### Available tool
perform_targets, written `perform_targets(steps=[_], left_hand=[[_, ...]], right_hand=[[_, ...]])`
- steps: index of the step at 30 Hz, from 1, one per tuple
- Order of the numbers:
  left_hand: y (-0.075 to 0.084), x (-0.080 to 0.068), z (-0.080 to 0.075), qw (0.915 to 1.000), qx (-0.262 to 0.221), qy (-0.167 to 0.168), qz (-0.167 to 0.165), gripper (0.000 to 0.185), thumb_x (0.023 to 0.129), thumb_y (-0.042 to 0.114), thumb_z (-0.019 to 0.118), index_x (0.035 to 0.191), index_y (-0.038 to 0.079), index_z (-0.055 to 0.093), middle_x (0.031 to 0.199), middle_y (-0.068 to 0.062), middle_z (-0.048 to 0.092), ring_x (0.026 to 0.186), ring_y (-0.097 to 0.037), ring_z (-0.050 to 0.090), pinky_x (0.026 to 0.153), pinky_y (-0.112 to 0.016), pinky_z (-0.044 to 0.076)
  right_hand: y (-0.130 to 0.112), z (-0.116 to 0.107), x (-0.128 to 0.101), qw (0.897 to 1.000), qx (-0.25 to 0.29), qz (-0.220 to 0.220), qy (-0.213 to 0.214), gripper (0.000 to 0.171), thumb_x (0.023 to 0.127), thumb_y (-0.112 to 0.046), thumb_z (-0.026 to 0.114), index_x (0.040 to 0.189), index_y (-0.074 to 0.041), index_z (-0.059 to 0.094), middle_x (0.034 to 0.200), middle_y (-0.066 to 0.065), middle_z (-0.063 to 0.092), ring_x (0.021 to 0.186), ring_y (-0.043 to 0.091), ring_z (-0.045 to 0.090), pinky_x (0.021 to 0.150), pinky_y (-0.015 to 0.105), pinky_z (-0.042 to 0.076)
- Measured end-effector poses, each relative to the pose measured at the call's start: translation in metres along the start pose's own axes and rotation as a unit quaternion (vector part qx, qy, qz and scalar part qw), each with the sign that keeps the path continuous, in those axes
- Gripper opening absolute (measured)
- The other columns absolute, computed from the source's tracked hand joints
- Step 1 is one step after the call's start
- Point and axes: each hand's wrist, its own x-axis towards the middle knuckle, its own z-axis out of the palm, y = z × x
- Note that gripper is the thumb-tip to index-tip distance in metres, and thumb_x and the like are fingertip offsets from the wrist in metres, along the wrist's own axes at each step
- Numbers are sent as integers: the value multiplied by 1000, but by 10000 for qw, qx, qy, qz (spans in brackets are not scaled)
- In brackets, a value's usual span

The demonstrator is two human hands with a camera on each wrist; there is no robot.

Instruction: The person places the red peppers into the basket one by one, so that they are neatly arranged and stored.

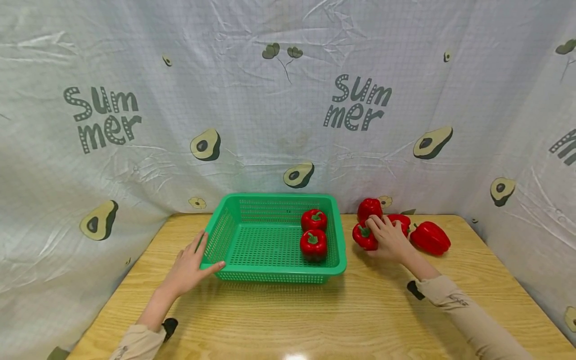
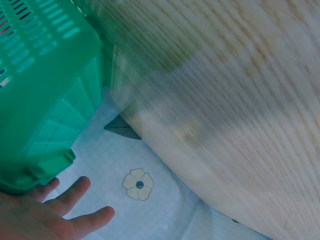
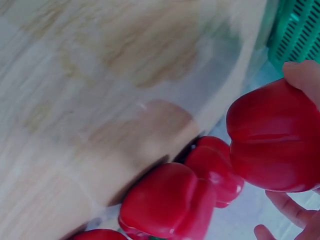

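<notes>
My left hand [image 1: 188, 270] rests on the left front corner of a green plastic basket [image 1: 279, 276], thumb along the rim and fingers spread down the outer side. In the left wrist view the fingers [image 2: 75, 195] are straight beside the basket wall [image 2: 55, 100]. On the right, my right hand [image 1: 388, 240] grips a red bell pepper [image 1: 365, 237] by its side, green stem facing left. The right wrist view shows this pepper [image 3: 277, 140] between thumb and fingers. Two red bell peppers, a rear one [image 1: 313, 221] and a front one [image 1: 313, 245], sit inside the basket along its right wall.
Around my right hand are more red bell peppers: one behind [image 1: 370, 209], one partly hidden by the hand [image 1: 400, 222] and one lying on its side [image 1: 430, 238]. Everything stands on a wooden table [image 1: 270, 320]. A printed cloth [image 1: 252, 100] hangs behind its back edge.
</notes>
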Motion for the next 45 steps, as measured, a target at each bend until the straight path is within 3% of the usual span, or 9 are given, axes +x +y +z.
perform_targets(steps=[7, 17, 24, 29, 37, 45], left_hand=[[-1, 1, -1, 10000, 60, 9, 17, 91, 83, 52, 52, 142, -4, 12, 148, -23, 11, 126, -50, 23, 94, -68, 19], [0, 1, 1, 10000, 91, -12, -8, 91, 83, 52, 52, 142, -3, 11, 148, -23, 11, 127, -50, 22, 94, -69, 19], [0, 0, 1, 10000, 80, 0, 4, 90, 83, 52, 52, 142, -4, 12, 148, -23, 11, 127, -50, 22, 94, -68, 19], [0, 0, 2, 10000, 72, 8, -1, 90, 83, 52, 52, 142, -4, 13, 148, -23, 11, 127, -50, 22, 94, -69, 19], [-1, 1, 1, 10000, 64, -6, -23, 91, 83, 52, 52, 142, -4, 12, 148, -23, 11, 128, -49, 21, 94, -69, 18], [0, 1, 1, 10000, 71, -14, -23, 90, 83, 52, 52, 142, -4, 13, 148, -23, 11, 128, -49, 21, 94, -69, 19]], right_hand=[[-5, -8, 8, 9958, -232, -301, 830, 67, 53, -51, 76, 91, -9, 42, 93, 8, 50, 74, 30, 45, 56, 43, 34], [-18, -29, 23, 9932, -73, -410, 1088, 61, 58, -56, 67, 87, -8, 43, 85, 5, 48, 73, 29, 44, 56, 38, 30], [-25, -42, 35, 9888, 0, -557, 1384, 71, 59, -56, 65, 111, -9, 49, 100, 8, 53, 82, 32, 45, 60, 43, 35], [-32, -53, 43, 9879, 105, -622, 1418, 78, 60, -54, 67, 124, -15, 47, 101, 9, 55, 80, 33, 46, 63, 45, 34], [-47, -66, 59, 9913, 408, -488, 1154, 71, 63, -54, 68, 121, -18, 50, 103, 10, 54, 88, 32, 47, 67, 44, 37], [-69, -80, 78, 9895, 676, -504, 1171, 68, 66, -53, 65, 122, -19, 49, 105, 12, 54, 87, 31, 48, 70, 44, 39]])
